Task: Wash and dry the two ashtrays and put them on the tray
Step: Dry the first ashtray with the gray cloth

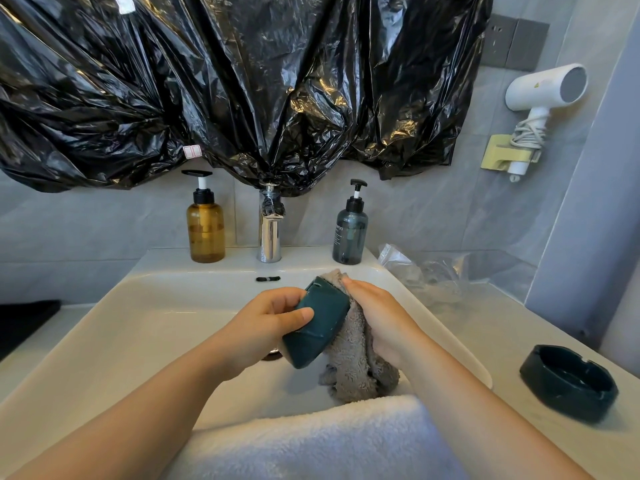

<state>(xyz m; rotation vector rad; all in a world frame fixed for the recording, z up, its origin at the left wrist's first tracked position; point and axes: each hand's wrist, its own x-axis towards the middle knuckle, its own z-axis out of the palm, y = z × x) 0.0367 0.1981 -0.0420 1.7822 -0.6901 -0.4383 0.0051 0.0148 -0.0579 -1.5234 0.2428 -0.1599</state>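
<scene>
1. Currently the left hand (266, 323) grips a dark green ashtray (318, 323) above the white sink (138, 323), with the thumb across its outer wall and the fingers curled over its upper edge.
2. That ashtray is tipped on its side, its underside towards the camera and its hollow facing right.
3. The right hand (381, 313) holds a grey cloth (353, 368) bunched under its palm. It presses the cloth against the hollow side of the ashtray, and the loose end hangs down into the basin.
4. A second ashtray (568, 382), dark and notched at the rim, sits upright on the counter (485, 341) to the right of the sink, well apart from both hands.
5. A white towel (311, 441) lies over the sink's near edge, between the two forearms.
6. At the back of the sink stands a chrome faucet (269, 233), with an amber pump bottle (205, 230) to its left and a grey pump bottle (349, 233) to its right.
7. Black plastic sheeting (242, 81) hangs over the wall above the faucet, and its lowest fold touches the faucet's top.
8. A white hair dryer (543, 88) sits in a wall holder at the upper right.
9. A crumpled clear plastic bag (426, 271) lies on the counter beside the grey bottle.
</scene>
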